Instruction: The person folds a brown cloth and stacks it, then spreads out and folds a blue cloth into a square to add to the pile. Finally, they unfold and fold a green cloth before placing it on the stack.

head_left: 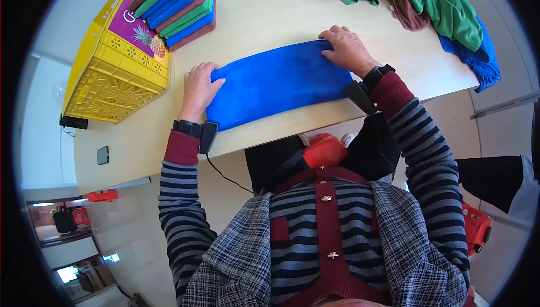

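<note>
1. Blue cloth (281,82) is flat on the table (253,9); left hand (197,87) and right hand (350,51) each grip one end, thumbs on top, probably to keep it straight.
2. Folded stack (183,12) is beside the yellow crate (126,79), can't tell what's inside tbh.

— Any lettering to read?
— Just a large white "G", on the purple label (119,25) of the yellow crate (121,79). Look between ten and eleven o'clock.
— And after the "G"?
— Impossible to make out. Partly covered by the folded cloths (181,13), stacked toward eleven o'clock.
— Printed near the pineapple picture (149,40)?
— Yes, on the same purple label.
</note>
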`<action>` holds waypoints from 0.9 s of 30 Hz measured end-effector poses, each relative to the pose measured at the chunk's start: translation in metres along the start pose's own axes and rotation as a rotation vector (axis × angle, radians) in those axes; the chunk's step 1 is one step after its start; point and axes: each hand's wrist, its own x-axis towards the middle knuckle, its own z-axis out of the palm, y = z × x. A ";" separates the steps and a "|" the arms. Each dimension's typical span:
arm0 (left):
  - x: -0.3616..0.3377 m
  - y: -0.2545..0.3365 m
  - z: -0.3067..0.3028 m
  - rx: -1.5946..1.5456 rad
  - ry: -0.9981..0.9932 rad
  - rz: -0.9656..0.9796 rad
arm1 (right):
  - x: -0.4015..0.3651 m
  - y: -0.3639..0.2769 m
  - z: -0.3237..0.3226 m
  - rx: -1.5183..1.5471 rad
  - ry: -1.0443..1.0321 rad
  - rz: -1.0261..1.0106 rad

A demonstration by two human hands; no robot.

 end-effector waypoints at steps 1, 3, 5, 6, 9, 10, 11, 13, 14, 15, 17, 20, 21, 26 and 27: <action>-0.004 0.004 -0.001 0.047 0.075 0.044 | 0.000 0.001 0.001 0.031 0.001 0.015; -0.011 0.012 0.000 0.095 0.150 0.087 | -0.001 0.003 0.004 0.042 0.010 0.015; -0.017 0.018 0.001 0.120 0.238 0.140 | -0.001 0.004 0.005 0.060 0.032 0.014; -0.020 0.020 0.000 0.133 0.283 0.167 | -0.001 0.004 0.005 0.061 0.033 0.014; -0.032 0.027 -0.005 0.078 0.314 0.270 | -0.002 0.005 0.005 0.039 0.055 -0.026; -0.038 0.029 -0.008 0.050 0.328 0.321 | -0.001 0.005 0.006 0.039 0.055 -0.027; -0.044 0.032 -0.011 0.050 0.327 0.320 | -0.001 0.004 0.006 0.028 0.094 -0.076; -0.058 0.041 -0.018 0.052 0.379 0.405 | -0.002 0.004 0.007 0.005 0.170 -0.173; -0.065 0.044 -0.021 0.051 0.405 0.447 | -0.003 0.004 0.006 0.004 0.169 -0.171; -0.073 0.045 -0.023 0.050 0.404 0.449 | -0.003 0.004 0.004 0.012 0.159 -0.199; -0.087 0.046 -0.027 0.023 0.430 0.452 | -0.003 0.005 -0.002 0.026 0.139 -0.257; -0.091 0.041 -0.033 0.008 0.397 0.382 | -0.009 0.010 -0.010 0.085 0.062 -0.246; -0.092 0.040 -0.036 0.006 0.348 0.317 | -0.011 0.012 -0.014 0.114 0.026 -0.240; -0.050 0.011 -0.060 -0.167 0.200 0.044 | 0.006 0.026 -0.051 0.200 -0.043 -0.250; -0.030 0.005 -0.071 -0.099 0.214 0.077 | 0.018 0.031 -0.065 0.147 0.005 -0.291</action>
